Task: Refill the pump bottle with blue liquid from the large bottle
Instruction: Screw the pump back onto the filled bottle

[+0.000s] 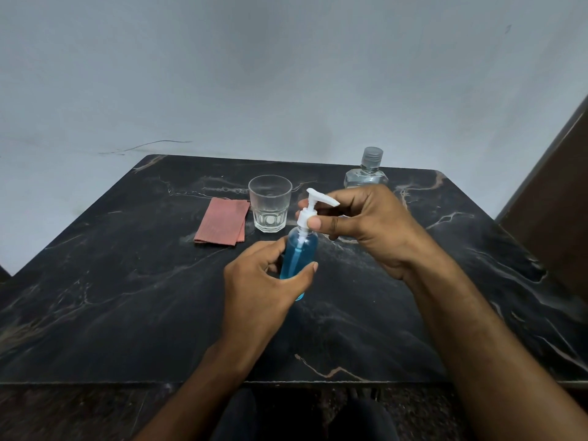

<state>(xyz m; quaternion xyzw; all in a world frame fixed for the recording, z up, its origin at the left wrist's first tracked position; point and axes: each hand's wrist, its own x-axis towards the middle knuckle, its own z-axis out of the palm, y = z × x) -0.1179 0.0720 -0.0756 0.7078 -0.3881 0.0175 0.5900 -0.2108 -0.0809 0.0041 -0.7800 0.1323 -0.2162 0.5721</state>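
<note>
A small clear pump bottle (300, 249) filled with blue liquid stands near the middle of the black marble table (127, 297). My left hand (264, 281) wraps around its lower body. My right hand (366, 224) pinches the white pump collar (306, 218) between thumb and fingers, with the white nozzle pointing right. The large clear bottle (366, 173) with a ribbed cap stands at the back right, partly hidden behind my right hand; what shows of it looks clear, with no blue visible.
An empty faceted drinking glass (270, 203) stands just behind the pump bottle. A folded reddish cloth (222, 226) lies to its left. A dark wooden panel (553, 192) rises at the right edge. A pale wall lies behind the table.
</note>
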